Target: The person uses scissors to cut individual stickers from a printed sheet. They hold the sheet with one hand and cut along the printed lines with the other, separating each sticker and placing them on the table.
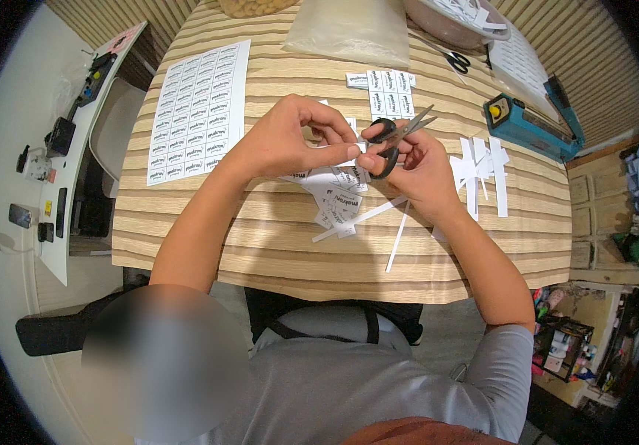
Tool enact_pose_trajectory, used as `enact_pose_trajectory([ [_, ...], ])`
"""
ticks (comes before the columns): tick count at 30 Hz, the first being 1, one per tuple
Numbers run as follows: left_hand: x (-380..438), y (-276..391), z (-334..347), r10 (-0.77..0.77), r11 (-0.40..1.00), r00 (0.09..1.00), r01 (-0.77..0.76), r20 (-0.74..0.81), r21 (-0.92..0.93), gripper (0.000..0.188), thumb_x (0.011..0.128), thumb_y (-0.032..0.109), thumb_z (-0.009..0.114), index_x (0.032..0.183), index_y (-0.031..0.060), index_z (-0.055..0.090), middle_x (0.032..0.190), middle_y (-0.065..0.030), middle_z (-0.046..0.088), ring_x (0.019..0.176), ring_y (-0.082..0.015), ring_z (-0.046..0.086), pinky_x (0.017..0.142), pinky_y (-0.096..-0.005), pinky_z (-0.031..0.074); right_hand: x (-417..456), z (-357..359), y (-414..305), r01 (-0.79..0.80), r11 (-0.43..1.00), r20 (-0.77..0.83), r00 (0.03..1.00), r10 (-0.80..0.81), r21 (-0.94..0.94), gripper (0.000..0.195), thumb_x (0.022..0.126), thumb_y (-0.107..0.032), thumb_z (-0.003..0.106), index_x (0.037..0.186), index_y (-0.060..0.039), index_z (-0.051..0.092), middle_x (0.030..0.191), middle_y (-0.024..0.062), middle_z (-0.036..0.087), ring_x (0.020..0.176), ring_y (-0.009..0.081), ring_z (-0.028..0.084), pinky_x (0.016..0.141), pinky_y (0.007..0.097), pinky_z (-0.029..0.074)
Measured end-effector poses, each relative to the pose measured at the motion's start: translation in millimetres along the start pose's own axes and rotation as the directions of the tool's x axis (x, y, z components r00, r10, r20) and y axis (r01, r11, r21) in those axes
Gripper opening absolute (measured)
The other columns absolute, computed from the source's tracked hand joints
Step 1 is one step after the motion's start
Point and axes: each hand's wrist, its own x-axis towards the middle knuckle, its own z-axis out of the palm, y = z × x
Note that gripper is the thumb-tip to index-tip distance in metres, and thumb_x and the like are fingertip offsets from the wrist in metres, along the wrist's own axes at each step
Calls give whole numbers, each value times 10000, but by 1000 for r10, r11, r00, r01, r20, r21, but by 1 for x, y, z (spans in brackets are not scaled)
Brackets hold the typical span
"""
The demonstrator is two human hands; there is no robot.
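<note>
My left hand (297, 139) pinches a small piece of white paper (357, 149) between thumb and fingers. Beside it, my right hand (417, 167) has its fingers around the black handles of a pair of scissors (403, 133), whose parted blades point up and to the right, away from the paper. Beneath the hands lies a loose pile of cut printed paper labels (339, 203). Narrow white paper strips (400, 236) lie below my right hand. Above the scissors rests a printed label piece (390, 92) on a stack. An uncut label sheet (197, 114) lies left of my left hand.
More paper strips (481, 167) lie right of my right hand, near a blue impulse-type sealer (533, 128). Second scissors (457, 62), a bowl of paper scraps (458, 22), a clear plastic bag (350, 33) and a container of snacks (258, 5) stand along the table's far side.
</note>
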Motion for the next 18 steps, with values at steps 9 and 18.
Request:
enact_pose_trajectory([
  [9, 2, -1, -11, 3, 1000, 993, -4, -116, -12, 297, 901, 190, 864, 1122, 10, 785, 984, -48, 768, 929, -124, 688, 865, -294, 550, 7, -9, 3, 129, 984, -217, 964, -153, -121, 406, 913, -80, 874, 1251, 6, 666, 1021, 68, 784, 932, 82, 724, 823, 229, 574],
  [18, 7, -4, -6, 44, 991, 942, -82, -333, -101, 315, 902, 140, 877, 1151, -10, 759, 1059, -95, 795, 957, -127, 717, 870, -281, 564, -2, -6, -7, -61, 951, -40, 998, 52, -303, 383, 1004, -382, 780, 947, -10, 708, 733, 20, 689, 692, 65, 597, 624, 251, 438],
])
